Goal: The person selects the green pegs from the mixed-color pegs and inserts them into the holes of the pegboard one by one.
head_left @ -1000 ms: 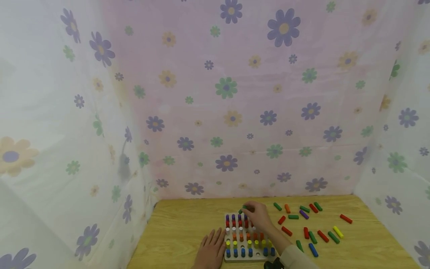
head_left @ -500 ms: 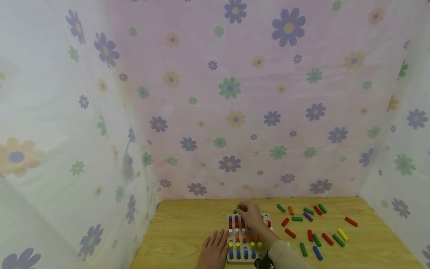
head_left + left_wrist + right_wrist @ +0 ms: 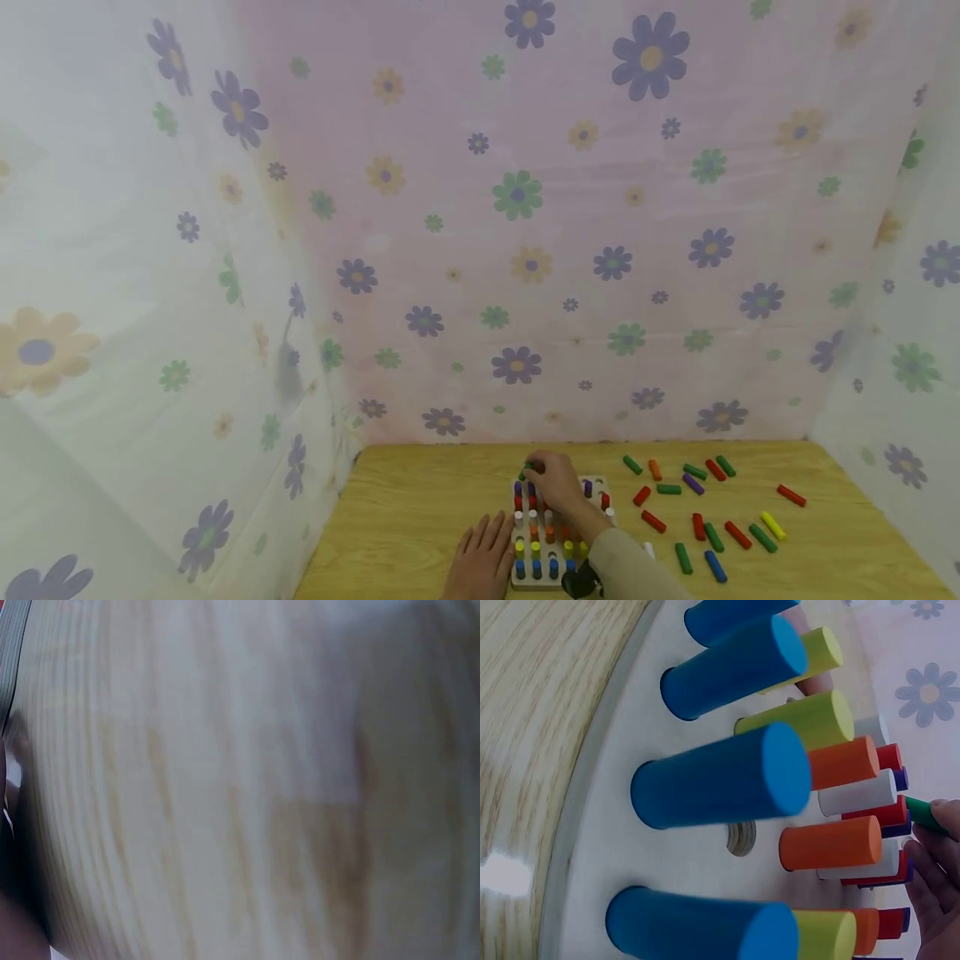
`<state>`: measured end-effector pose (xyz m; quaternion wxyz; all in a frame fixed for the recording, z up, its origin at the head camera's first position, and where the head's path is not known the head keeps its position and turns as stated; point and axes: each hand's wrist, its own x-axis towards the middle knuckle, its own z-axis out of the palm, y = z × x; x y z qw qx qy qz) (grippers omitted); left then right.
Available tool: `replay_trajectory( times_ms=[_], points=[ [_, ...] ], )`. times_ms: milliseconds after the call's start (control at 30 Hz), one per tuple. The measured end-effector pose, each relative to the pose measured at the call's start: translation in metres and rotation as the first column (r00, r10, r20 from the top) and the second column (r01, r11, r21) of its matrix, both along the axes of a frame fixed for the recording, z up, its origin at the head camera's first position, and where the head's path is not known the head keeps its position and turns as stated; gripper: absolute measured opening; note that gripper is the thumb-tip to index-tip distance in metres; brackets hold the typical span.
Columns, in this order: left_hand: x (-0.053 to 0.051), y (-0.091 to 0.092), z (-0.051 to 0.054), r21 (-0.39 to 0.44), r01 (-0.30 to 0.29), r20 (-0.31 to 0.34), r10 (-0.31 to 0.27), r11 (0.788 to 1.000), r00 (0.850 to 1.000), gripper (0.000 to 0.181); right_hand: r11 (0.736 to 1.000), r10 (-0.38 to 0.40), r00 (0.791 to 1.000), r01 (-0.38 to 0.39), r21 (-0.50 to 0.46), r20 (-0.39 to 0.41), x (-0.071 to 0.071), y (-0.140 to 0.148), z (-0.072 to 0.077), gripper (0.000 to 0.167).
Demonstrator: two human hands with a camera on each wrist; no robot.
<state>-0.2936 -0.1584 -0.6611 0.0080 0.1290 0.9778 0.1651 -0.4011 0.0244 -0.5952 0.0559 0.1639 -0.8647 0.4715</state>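
A wooden pegboard (image 3: 600, 481) stands near the front of the table, with rows of blue, yellow, orange, white, red and purple pegs. Between thumb and fingers, my right hand (image 3: 557, 483) pinches a green peg (image 3: 527, 472) over the board's far left end, behind the purple pegs. That green peg (image 3: 924, 814) also shows in the right wrist view, beyond the upright blue pegs (image 3: 724, 776). Whether it touches the board is hard to tell. My left hand (image 3: 480, 560) lies flat with fingers extended, along the board's left edge. Blurred wood grain fills most of the left wrist view.
Loose pegs lie scattered right of the board, among them several green and red ones, a blue peg (image 3: 716, 567), a yellow peg (image 3: 772, 526) and a purple peg (image 3: 693, 483). Flower-patterned sheets (image 3: 450, 333) enclose the table (image 3: 420, 483) at the back and sides.
Holding the green peg, my right hand has moved left along the board's far edge to the left corner and come slightly lower. My left hand keeps its place beside the board.
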Motion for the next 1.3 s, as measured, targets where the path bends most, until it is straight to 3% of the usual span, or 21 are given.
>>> replay_trajectory(
  times_ms=[333,567,833,1300],
  points=[
    [0.000,-0.002,-0.001,0.003,0.004,-0.009,-0.004,1.000,1.000,0.063,0.993,-0.018,1.000,0.020,0.117,-0.025,-0.002,-0.006,-0.007,0.016],
    [0.001,0.000,-0.004,-0.011,-0.012,-0.020,0.012,1.000,1.000,0.064,0.988,-0.052,0.999,0.051,0.145,0.002,-0.003,-0.008,-0.013,0.017],
    [0.001,-0.001,-0.004,-0.018,-0.020,-0.022,0.020,1.000,1.000,0.060,0.987,-0.023,0.999,0.028,0.160,-0.037,-0.001,-0.009,-0.011,0.018],
    [0.001,-0.001,0.000,-0.012,-0.001,-0.016,0.001,1.000,1.000,0.062,0.975,0.000,1.000,0.003,0.223,-0.013,-0.001,-0.011,-0.008,0.022]
  ],
)
